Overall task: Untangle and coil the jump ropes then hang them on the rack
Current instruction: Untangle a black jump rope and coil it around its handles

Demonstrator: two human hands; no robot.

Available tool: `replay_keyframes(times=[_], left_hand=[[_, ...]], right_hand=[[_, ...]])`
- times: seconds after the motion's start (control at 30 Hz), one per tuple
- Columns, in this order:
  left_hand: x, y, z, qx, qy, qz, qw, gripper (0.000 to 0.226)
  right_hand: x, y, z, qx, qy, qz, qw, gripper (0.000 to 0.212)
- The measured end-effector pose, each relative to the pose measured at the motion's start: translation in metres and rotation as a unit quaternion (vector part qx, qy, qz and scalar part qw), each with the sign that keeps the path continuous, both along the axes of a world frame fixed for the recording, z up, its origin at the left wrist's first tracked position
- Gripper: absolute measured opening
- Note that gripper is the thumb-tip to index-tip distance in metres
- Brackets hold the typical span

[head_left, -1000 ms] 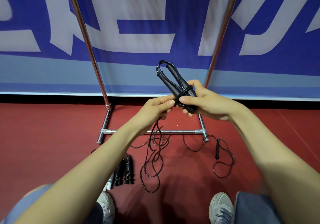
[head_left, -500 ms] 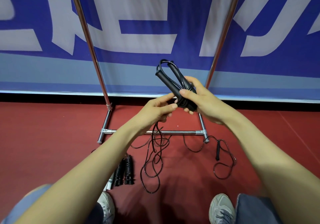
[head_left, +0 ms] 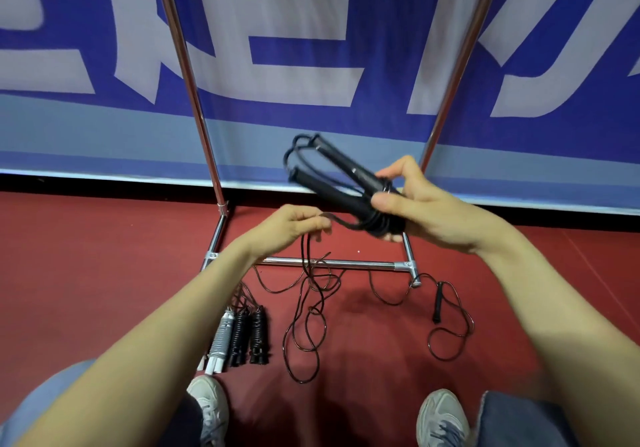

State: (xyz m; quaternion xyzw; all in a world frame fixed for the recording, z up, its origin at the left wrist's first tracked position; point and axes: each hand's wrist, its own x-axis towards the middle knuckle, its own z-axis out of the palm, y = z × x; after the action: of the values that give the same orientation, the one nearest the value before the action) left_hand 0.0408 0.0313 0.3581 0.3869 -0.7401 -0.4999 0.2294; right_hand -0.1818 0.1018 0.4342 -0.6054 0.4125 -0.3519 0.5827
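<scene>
Right grip (head_left: pixel 437 211) tight around two black rope handles (head_left: pixel 331 183), left grip (head_left: pixel 291 225) in a pinch on the trailing cord (head_left: pixel 304 253)

Two black handles (head_left: pixel 332 183) are held; three coiled ropes (head_left: pixel 242 335), one loose handle (head_left: pixel 438 303) and two shoes (head_left: pixel 209 401) are counted below.

Hands: the right hand (head_left: pixel 436 214) is holding the paired handles (head_left: pixel 332 183) up to the right of the left hand (head_left: pixel 294 225); cord is running between them
Rack: the rack (head_left: pixel 329 263) is standing before the banner (head_left: pixel 311 65); its uprights are rising either side of the hands
Floor left: the bundled ropes (head_left: pixel 242 335) are lying beyond the left shoe (head_left: pixel 207 401)
Floor middle: the loose cord (head_left: pixel 304 342) is hanging from the left hand, pooling across the base bar
Floor right: a stray handle (head_left: pixel 438 303) is lying near the rack's right foot, beyond the right shoe (head_left: pixel 443 415)
</scene>
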Motion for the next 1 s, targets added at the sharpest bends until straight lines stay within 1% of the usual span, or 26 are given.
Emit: replay_keyframes(times=[0.07, 0.1, 0.17, 0.23, 0.33, 0.4, 0.47, 0.5, 0.53, 0.6, 0.67, 0.73, 0.8, 0.9, 0.93, 1.0], left_hand=[[0.009, -0.004, 0.015, -0.012, 0.028, -0.013, 0.999, 0.012], [0.013, -0.007, 0.022, -0.009, 0.025, -0.028, 0.999, 0.012], [0.013, -0.010, 0.035, 0.003, -0.016, -0.030, 0.999, 0.009], [0.006, -0.010, 0.040, -0.001, -0.061, -0.027, 0.998, 0.010], [-0.005, -0.006, 0.041, -0.044, -0.106, -0.012, 0.993, 0.009], [-0.015, -0.001, 0.041, -0.073, -0.103, 0.025, 0.992, 0.006], [-0.030, 0.009, 0.042, -0.103, -0.073, 0.080, 0.989, 0.003], [-0.037, 0.013, 0.042, -0.097, -0.039, 0.105, 0.989, 0.004], [-0.042, 0.018, 0.041, -0.070, 0.005, 0.121, 0.990, 0.009], [-0.049, 0.026, 0.039, 0.002, 0.085, 0.119, 0.989, 0.020], [-0.053, 0.033, 0.034, 0.067, 0.149, 0.116, 0.980, 0.018], [-0.053, 0.035, 0.032, 0.131, 0.200, 0.126, 0.963, 0.015], [-0.050, 0.033, 0.031, 0.166, 0.199, 0.115, 0.959, 0.020], [-0.048, 0.034, 0.027, 0.198, 0.160, 0.078, 0.964, 0.031], [-0.048, 0.035, 0.025, 0.220, 0.164, 0.070, 0.959, 0.032], [-0.046, 0.034, 0.023, 0.265, 0.187, 0.070, 0.943, 0.028]], right_hand=[[0.001, 0.006, -0.003, 0.011, 0.101, 0.066, 0.993, 0.035], [0.002, 0.007, -0.006, 0.011, 0.164, 0.094, 0.982, 0.034], [0.004, 0.005, -0.014, 0.009, 0.276, 0.144, 0.950, 0.032], [0.007, 0.002, -0.021, 0.021, 0.335, 0.174, 0.926, 0.034], [0.009, -0.007, -0.033, 0.013, 0.406, 0.170, 0.898, 0.038], [0.007, -0.015, -0.039, -0.019, 0.448, 0.119, 0.886, 0.037], [0.005, -0.022, -0.041, -0.046, 0.431, 0.045, 0.900, 0.039], [0.005, -0.024, -0.040, -0.056, 0.408, 0.011, 0.911, 0.041], [0.005, -0.027, -0.040, -0.068, 0.393, -0.017, 0.917, 0.045], [0.003, -0.029, -0.036, -0.094, 0.393, -0.051, 0.913, 0.051], [0.001, -0.030, -0.035, -0.125, 0.393, -0.083, 0.907, 0.045], [0.000, -0.030, -0.033, -0.159, 0.366, -0.127, 0.908, 0.036], [0.001, -0.030, -0.031, -0.169, 0.334, -0.160, 0.913, 0.032], [-0.005, -0.029, -0.027, -0.147, 0.297, -0.163, 0.929, 0.030], [-0.007, -0.029, -0.026, -0.142, 0.279, -0.155, 0.937, 0.031], [-0.011, -0.027, -0.023, -0.132, 0.237, -0.134, 0.953, 0.035]])
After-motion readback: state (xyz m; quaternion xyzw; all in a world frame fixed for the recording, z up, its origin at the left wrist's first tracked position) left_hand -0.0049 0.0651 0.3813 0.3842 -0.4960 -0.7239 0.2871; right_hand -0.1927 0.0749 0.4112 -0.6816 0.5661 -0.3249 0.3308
